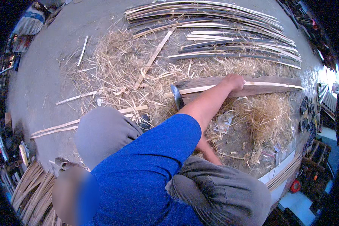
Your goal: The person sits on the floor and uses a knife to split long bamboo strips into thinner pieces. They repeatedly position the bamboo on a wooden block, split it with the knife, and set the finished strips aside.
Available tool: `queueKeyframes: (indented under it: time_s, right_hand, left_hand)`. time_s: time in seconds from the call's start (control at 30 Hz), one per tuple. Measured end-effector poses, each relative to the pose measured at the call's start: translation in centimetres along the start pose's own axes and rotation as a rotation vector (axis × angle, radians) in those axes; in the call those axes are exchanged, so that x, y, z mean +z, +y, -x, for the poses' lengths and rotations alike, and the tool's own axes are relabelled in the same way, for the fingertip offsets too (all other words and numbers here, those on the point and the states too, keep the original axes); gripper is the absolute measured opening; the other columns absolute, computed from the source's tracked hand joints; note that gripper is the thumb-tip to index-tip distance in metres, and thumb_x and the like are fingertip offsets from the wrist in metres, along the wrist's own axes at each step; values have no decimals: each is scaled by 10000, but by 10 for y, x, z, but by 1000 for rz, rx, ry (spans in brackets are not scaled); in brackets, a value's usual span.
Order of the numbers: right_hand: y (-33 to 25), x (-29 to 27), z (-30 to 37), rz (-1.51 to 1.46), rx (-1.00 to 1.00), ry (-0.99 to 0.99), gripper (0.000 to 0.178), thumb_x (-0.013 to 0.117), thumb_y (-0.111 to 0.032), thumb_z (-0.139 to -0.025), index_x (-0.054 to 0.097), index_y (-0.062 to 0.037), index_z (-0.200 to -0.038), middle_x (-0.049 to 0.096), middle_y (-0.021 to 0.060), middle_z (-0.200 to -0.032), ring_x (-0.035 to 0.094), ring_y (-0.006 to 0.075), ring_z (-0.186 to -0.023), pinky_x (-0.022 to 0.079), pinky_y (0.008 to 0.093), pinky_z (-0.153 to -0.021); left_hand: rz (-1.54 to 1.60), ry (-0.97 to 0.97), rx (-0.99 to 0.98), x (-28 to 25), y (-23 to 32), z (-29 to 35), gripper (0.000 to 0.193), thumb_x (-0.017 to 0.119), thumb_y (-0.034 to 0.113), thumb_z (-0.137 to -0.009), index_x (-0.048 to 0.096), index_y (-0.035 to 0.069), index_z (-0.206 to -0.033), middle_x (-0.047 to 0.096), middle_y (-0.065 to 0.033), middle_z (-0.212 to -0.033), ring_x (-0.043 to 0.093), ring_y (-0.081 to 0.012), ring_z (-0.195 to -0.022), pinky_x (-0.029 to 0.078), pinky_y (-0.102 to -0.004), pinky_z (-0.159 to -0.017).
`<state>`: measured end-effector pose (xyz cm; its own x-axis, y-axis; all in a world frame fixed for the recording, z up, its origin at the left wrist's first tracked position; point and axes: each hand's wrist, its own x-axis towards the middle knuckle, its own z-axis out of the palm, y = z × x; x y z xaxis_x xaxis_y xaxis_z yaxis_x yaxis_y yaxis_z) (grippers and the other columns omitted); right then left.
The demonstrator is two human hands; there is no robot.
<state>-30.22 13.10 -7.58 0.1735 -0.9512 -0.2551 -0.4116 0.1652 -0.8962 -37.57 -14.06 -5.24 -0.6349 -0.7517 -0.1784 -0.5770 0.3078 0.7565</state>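
My left arm, in a blue sleeve, reaches across to the right. My left hand (235, 81) is closed around a long pale bamboo strip (265, 84). That strip lies along a weathered brown board (214, 80), and its left end passes by a curved metal blade (177, 96). Whatever holds the blade is hidden behind my arm. Below that arm shows a blurred piece of bare skin (209, 152); I cannot tell whether it belongs to my right hand or a foot. No fingers of my right hand can be made out.
Beyond the board lies a stack of split bamboo strips (214, 15). Curly shavings (116, 56) cover much of the grey floor (45, 75). Two strips (56, 128) lie beside my left knee (105, 132). Another bundle (34, 184) fills the lower left, and slippers (304, 105) rest at right.
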Motion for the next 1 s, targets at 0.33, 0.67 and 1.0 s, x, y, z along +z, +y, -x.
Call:
queueKeyframes:
  time_s: [0.33, 0.67, 1.0]
  right_hand:
    - [11, 19, 8, -500, 369, -364, 480, 584, -249, -910, 474, 26, -1288, 575, 188, -1257, 536, 322, -1146, 401, 383, -997]
    - [23, -40, 0, -378, 275, 373, 366, 584, -322, -917, 468, -24, -1096, 584, 78, -746, 581, 197, -617, 501, 332, -579]
    - [16, -131, -7, 621, 312, 585, 483, 577, -317, -874, 480, -52, -1265, 583, 268, -1081, 591, 426, -977, 485, 505, -794]
  left_hand:
    - [49, 41, 10, 6, -3, 1, 336, 463, 333, -920, 693, 108, -1018, 665, -178, -1029, 635, -352, -971, 492, -451, -871]
    - [-828, -224, 609, -117, -60, 32, 140, 610, 109, -758, 704, 33, -829, 682, -150, -894, 660, -314, -835, 543, -425, -667]
    - [456, -510, -322, -124, -187, 266, 464, 416, 443, -987, 593, 34, -855, 569, -18, -692, 589, -99, -678, 525, -281, -572]
